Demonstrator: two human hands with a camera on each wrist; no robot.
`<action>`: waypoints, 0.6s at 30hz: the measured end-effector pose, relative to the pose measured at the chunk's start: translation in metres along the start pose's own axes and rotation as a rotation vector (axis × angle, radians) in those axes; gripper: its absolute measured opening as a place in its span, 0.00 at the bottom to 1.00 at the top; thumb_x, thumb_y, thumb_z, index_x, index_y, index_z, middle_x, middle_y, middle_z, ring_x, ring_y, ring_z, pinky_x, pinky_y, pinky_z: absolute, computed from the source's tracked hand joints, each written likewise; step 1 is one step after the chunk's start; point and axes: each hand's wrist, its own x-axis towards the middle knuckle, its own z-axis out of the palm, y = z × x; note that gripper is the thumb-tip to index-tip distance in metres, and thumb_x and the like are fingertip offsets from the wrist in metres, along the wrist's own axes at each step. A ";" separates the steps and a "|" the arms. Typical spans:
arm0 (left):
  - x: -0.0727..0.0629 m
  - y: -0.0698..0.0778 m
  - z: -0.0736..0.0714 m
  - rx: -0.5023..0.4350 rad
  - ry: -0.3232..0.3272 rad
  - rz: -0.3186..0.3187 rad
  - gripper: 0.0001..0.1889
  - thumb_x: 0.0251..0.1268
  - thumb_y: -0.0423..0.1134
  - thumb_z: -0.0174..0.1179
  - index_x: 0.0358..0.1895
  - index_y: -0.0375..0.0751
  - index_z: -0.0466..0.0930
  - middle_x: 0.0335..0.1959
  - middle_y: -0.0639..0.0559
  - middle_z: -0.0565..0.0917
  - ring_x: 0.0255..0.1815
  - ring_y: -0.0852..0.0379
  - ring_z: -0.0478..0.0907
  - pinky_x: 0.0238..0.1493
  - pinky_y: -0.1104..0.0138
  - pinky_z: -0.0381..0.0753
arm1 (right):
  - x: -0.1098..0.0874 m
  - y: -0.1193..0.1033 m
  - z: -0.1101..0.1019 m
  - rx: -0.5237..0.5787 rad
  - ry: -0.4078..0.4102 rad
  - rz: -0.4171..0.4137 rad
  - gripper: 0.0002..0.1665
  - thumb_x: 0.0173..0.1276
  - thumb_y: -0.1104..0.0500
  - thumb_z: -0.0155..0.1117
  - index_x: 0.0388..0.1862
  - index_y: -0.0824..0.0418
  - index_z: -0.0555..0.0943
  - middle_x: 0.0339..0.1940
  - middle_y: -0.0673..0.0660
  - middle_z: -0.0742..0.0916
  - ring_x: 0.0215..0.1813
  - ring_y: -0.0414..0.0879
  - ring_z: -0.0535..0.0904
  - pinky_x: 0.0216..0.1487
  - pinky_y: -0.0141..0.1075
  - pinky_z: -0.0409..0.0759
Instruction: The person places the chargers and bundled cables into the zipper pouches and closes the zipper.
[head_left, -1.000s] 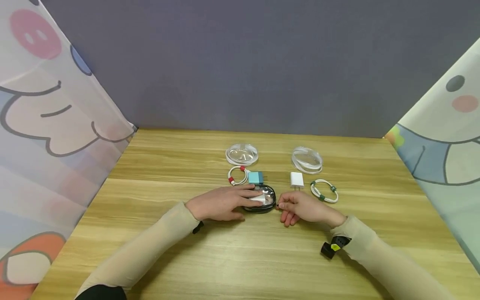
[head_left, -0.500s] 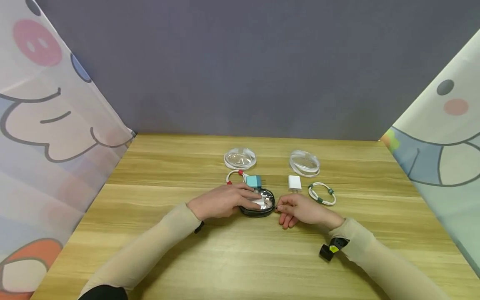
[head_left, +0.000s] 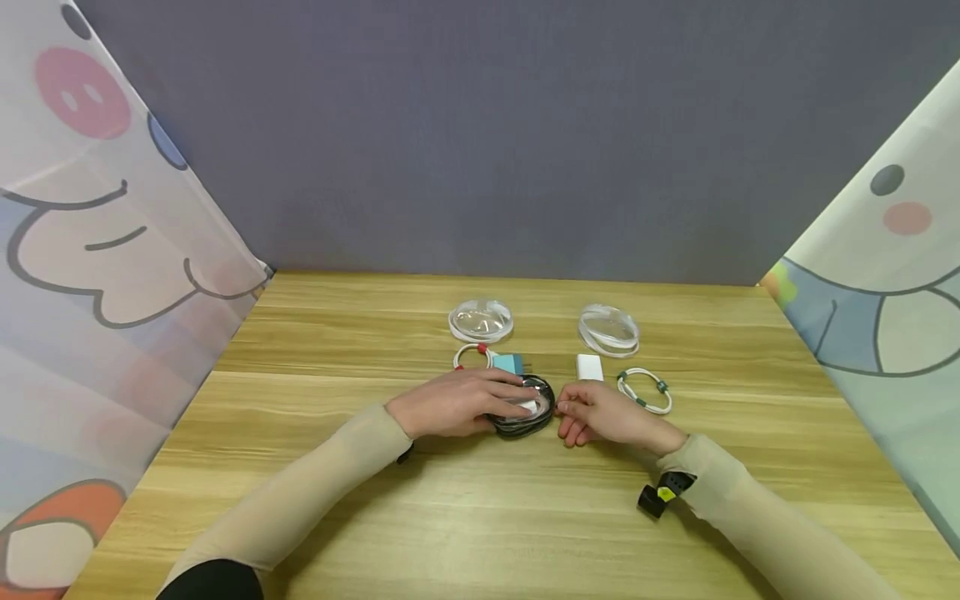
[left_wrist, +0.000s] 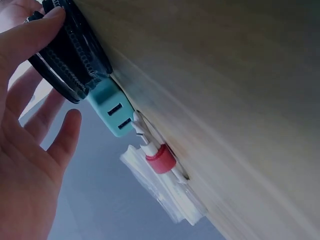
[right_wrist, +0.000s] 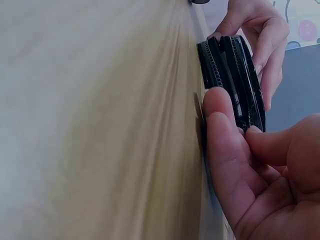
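Observation:
A small oval zip pouch (head_left: 523, 428) with black sides and a clear top lies on the table. A white object shows through its top. My left hand (head_left: 459, 403) holds the pouch from the left, fingers over the top and thumb against the zipped side (left_wrist: 75, 55). At the pouch's right end my right hand (head_left: 613, 413) pinches the zipper pull between thumb and index finger; the fingertips mostly hide the pull. In the right wrist view the zipper teeth (right_wrist: 216, 67) run along the pouch's side, with a gap between the two rows.
A teal charger (head_left: 507, 363) sits right behind the pouch, by a coiled white cable with red ties (head_left: 482, 347). A white charger (head_left: 589, 367) and a green-tied cable coil (head_left: 662, 387) lie by my right hand. Two clear oval pouches (head_left: 482, 320) with white edges lie farther back.
The head view has shifted slightly. My left hand has moved a little right over the pouch, which sits slightly turned. My right hand stays at the pouch's right end.

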 end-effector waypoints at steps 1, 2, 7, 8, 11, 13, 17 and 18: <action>0.001 0.000 0.000 0.004 -0.010 -0.002 0.31 0.60 0.38 0.72 0.69 0.55 0.76 0.74 0.59 0.67 0.74 0.56 0.61 0.69 0.63 0.65 | 0.001 0.000 -0.001 -0.016 0.013 0.000 0.13 0.81 0.64 0.48 0.41 0.71 0.77 0.30 0.60 0.88 0.30 0.50 0.86 0.31 0.40 0.86; 0.003 0.000 -0.001 0.005 -0.021 -0.010 0.31 0.60 0.39 0.72 0.69 0.55 0.76 0.74 0.60 0.67 0.74 0.57 0.61 0.69 0.64 0.66 | 0.002 -0.001 -0.002 -0.029 0.025 0.001 0.13 0.81 0.64 0.48 0.40 0.71 0.77 0.29 0.59 0.88 0.30 0.50 0.86 0.31 0.40 0.86; 0.007 0.001 0.000 -0.013 -0.077 -0.055 0.31 0.62 0.42 0.71 0.69 0.56 0.75 0.74 0.60 0.66 0.74 0.56 0.62 0.69 0.62 0.67 | 0.003 0.001 -0.003 -0.065 0.049 -0.010 0.13 0.81 0.65 0.47 0.40 0.70 0.77 0.29 0.59 0.87 0.30 0.50 0.86 0.31 0.41 0.86; 0.007 0.001 0.000 -0.020 -0.084 -0.066 0.31 0.62 0.43 0.71 0.69 0.56 0.75 0.74 0.60 0.67 0.74 0.56 0.62 0.69 0.62 0.66 | 0.002 0.002 -0.003 -0.062 0.046 -0.013 0.12 0.81 0.65 0.47 0.40 0.70 0.77 0.29 0.59 0.87 0.30 0.50 0.86 0.31 0.41 0.86; 0.008 0.002 -0.001 -0.038 -0.094 -0.101 0.31 0.61 0.43 0.71 0.69 0.57 0.75 0.73 0.61 0.68 0.73 0.56 0.64 0.69 0.62 0.66 | 0.000 0.002 -0.003 -0.071 0.041 -0.017 0.12 0.80 0.66 0.48 0.39 0.70 0.77 0.28 0.59 0.87 0.29 0.49 0.86 0.30 0.41 0.86; 0.008 0.003 -0.002 -0.039 -0.098 -0.127 0.31 0.61 0.44 0.72 0.69 0.59 0.75 0.72 0.62 0.69 0.72 0.58 0.65 0.69 0.62 0.67 | -0.002 0.002 -0.003 -0.073 0.038 -0.021 0.11 0.80 0.66 0.48 0.38 0.70 0.77 0.28 0.59 0.87 0.28 0.49 0.86 0.30 0.41 0.86; 0.008 0.004 -0.003 -0.022 -0.109 -0.165 0.32 0.61 0.45 0.72 0.69 0.61 0.74 0.72 0.63 0.69 0.71 0.59 0.66 0.66 0.61 0.70 | -0.004 0.001 -0.002 -0.079 0.032 -0.020 0.11 0.79 0.67 0.49 0.38 0.70 0.77 0.27 0.58 0.87 0.28 0.50 0.86 0.30 0.40 0.86; 0.009 0.004 -0.004 -0.017 -0.111 -0.170 0.32 0.61 0.45 0.72 0.69 0.62 0.74 0.72 0.62 0.69 0.71 0.59 0.66 0.65 0.60 0.71 | -0.004 0.000 -0.001 -0.072 0.024 -0.023 0.11 0.79 0.67 0.49 0.38 0.70 0.77 0.28 0.59 0.87 0.28 0.50 0.86 0.30 0.41 0.86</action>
